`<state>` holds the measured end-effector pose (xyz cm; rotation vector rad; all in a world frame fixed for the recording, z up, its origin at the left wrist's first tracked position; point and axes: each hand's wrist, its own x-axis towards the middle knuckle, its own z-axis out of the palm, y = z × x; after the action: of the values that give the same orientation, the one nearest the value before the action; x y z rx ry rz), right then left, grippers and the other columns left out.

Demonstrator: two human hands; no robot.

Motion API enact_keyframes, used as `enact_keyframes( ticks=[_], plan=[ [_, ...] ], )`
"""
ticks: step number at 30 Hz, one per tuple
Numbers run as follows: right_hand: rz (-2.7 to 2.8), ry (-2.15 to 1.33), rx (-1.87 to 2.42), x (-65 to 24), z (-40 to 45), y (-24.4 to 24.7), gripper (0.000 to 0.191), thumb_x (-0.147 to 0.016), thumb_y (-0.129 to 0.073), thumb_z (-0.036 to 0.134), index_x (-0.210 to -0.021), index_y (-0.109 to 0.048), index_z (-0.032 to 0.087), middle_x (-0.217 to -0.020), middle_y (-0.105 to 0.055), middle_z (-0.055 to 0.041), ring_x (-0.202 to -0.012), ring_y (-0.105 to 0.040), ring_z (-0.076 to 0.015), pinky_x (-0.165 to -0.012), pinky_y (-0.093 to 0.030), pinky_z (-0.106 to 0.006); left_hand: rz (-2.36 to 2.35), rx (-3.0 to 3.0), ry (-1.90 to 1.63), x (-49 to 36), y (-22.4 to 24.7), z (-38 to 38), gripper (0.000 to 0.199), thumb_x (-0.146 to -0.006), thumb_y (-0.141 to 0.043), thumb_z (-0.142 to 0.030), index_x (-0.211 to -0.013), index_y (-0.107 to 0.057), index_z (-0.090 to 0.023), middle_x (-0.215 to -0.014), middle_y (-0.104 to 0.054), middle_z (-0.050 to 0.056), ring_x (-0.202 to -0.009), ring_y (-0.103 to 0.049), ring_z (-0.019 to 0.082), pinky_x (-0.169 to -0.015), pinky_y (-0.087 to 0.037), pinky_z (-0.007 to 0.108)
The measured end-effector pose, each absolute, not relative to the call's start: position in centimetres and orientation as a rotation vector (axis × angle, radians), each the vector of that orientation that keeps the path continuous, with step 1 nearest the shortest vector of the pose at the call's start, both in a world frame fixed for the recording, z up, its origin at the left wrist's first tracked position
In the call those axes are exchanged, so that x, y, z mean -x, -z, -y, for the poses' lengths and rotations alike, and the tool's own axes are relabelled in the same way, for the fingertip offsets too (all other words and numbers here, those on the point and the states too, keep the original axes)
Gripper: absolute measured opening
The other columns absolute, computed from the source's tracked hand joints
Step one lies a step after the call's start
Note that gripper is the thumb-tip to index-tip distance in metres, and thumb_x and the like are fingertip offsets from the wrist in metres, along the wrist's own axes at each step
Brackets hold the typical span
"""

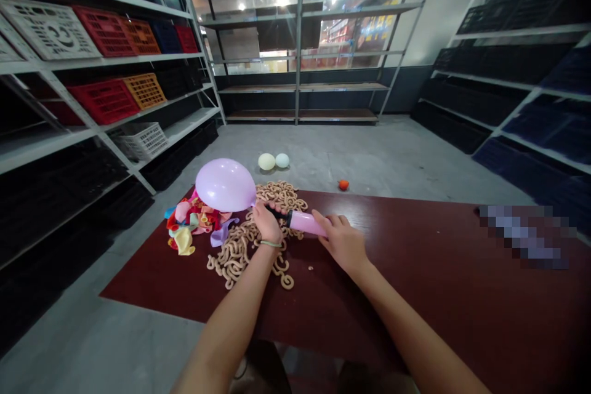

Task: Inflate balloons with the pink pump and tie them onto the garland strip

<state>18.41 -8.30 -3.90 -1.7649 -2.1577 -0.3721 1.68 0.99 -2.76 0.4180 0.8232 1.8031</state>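
Note:
A purple inflated balloon sits at the nozzle end of a pink and black hand pump. Wrapped round the pump's black front end and the balloon's neck is my left hand, with a band at its wrist. My right hand grips the pump's pink rear part. Under and beside my left hand lies a pile of tan curled pieces. Left of that pile are uninflated balloons in several colours, with a purple one near the pieces.
The dark red table carries a pixelated item at the right. On the floor beyond are two pale balloons and a small red-orange object. Shelves with crates stand left; more racks stand behind and right.

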Motion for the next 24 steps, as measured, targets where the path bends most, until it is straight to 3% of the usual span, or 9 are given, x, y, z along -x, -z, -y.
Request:
enact_keyframes(
  ticks=[7,13,18,24],
  plan=[
    [2.022,0.539,1.840,-24.5,7.3,3.8,0.050,-0.081,-0.064,0.021,-0.130,-0.056,0.029,-0.122,-0.060,-0.0078,-0.113,-0.046,-0.0273,-0.082,-0.040,-0.035,-0.823,-0.431,-1.919,1.1,1.8,-2.0,0.015,-0.086,-0.039,-0.025,-0.072,-0.034,-0.022,-0.059,-0.037,-0.004,-0.048,-0.040,0.010,-0.046,-0.036,0.025],
    [1.882,0.477,1.989,-22.7,7.4,4.2,0.045,-0.078,-0.065,0.019,-0.121,-0.058,0.026,-0.112,-0.061,-0.0091,-0.104,-0.047,-0.0270,-0.068,-0.040,-0.032,-0.869,-0.406,-1.972,0.2,2.3,-1.4,0.012,-0.086,-0.039,-0.025,-0.075,-0.034,-0.022,-0.060,-0.037,-0.005,-0.048,-0.038,0.010,-0.047,-0.036,0.024],
    [2.057,0.362,1.878,-18.1,8.3,4.1,0.054,-0.082,-0.063,0.023,-0.134,-0.049,0.030,-0.109,-0.062,-0.0070,-0.097,-0.050,-0.0243,-0.060,-0.035,-0.029,-0.891,-0.453,-1.877,-1.6,3.1,-0.8,0.017,-0.090,-0.040,-0.030,-0.075,-0.037,-0.023,-0.059,-0.040,-0.004,-0.047,-0.041,0.011,-0.046,-0.037,0.025],
    [2.148,0.435,1.733,-20.7,7.6,3.8,0.053,-0.088,-0.059,0.026,-0.139,-0.048,0.033,-0.121,-0.061,-0.0067,-0.107,-0.049,-0.0245,-0.080,-0.038,-0.034,-0.851,-0.488,-1.879,-0.9,2.3,-1.4,0.016,-0.090,-0.042,-0.032,-0.078,-0.037,-0.023,-0.060,-0.041,-0.004,-0.046,-0.043,0.011,-0.047,-0.038,0.025]
  ],
)
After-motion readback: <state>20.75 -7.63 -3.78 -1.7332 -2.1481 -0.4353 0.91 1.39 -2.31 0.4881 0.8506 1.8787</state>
